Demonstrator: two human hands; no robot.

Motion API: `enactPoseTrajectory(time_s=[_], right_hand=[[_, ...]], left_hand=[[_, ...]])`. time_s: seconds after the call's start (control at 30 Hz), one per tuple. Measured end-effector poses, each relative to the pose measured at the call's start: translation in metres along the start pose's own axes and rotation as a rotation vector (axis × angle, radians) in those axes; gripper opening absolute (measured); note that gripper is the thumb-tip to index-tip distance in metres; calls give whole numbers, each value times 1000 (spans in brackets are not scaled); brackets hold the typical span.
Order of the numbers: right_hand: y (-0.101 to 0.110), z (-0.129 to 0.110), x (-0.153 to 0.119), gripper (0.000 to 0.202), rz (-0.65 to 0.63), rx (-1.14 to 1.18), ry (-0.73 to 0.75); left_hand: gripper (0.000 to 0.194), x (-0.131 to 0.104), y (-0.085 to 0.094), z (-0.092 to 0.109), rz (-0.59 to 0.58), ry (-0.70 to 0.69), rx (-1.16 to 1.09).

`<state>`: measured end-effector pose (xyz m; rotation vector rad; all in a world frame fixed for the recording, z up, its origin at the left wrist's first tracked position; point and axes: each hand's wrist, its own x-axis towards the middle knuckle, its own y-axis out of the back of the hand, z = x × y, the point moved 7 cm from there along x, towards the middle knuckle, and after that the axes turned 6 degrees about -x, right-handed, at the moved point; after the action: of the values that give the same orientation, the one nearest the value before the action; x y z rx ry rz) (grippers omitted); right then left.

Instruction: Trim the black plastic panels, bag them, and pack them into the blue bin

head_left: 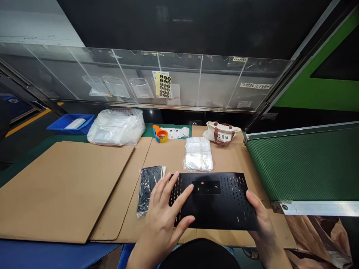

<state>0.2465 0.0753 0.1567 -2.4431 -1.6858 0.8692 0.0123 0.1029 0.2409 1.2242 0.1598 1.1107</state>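
Observation:
A flat black perforated panel (213,211), with rows of slots at both ends and a small recessed rectangle near its top, is tilted up in front of me. Its right edge is gripped by my right hand (260,215), thumb on the face and fingers hidden behind. My left hand (165,213) lies over the panel's left end with fingers spread, index fingertip near the recess. To the left, partly behind that hand, lies a black slotted part in a clear plastic bag (147,185). Beyond the panel is a stack of clear plastic bags (198,154).
Cardboard sheets (64,186) cover the table. At the back are a blue tray (54,125), a bulging plastic bag (116,127), an orange tape dispenser (160,134) and a small fabric bag (223,133). A green conveyor (308,160) borders the right; clear pockets (179,82) stand behind.

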Motion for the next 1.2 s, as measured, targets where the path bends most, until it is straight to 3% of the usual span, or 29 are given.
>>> enactPoseTrajectory(time_s=[0.23, 0.37, 0.43, 0.57, 0.67, 0.77, 0.9, 1.03, 1.13, 1.2], right_hand=[[-2, 4, 0, 42, -36, -22, -16], [-3, 4, 0, 43, -43, -18, -16], [-3, 4, 1, 43, -38, -18, -18], [-4, 4, 0, 44, -18, -10, -41], [-4, 5, 0, 43, -14, -7, -49], [-6, 5, 1, 40, -10, -12, -31], [-6, 3, 3, 33, 16, 15, 2], [-9, 4, 2, 34, 4, 59, -25], [-12, 6, 0, 38, -13, 104, -81], [-13, 7, 0, 40, -20, 137, -120]], left_hand=[[58, -3, -16, -2, -14, 36, -46], [50, -5, -18, 1, -43, 30, -141], [44, -6, -16, 1, -13, 58, -254], [35, -5, -7, -6, 161, 149, -417], [33, -3, -10, -2, 138, 155, -464], [38, -5, -14, 0, 126, 249, -624], [23, -12, -10, 2, 295, 317, -914], [23, -21, 10, -12, 622, 273, -798], [21, -29, 8, -46, 738, 532, -759], [29, -30, -7, -67, 644, 761, -948]])
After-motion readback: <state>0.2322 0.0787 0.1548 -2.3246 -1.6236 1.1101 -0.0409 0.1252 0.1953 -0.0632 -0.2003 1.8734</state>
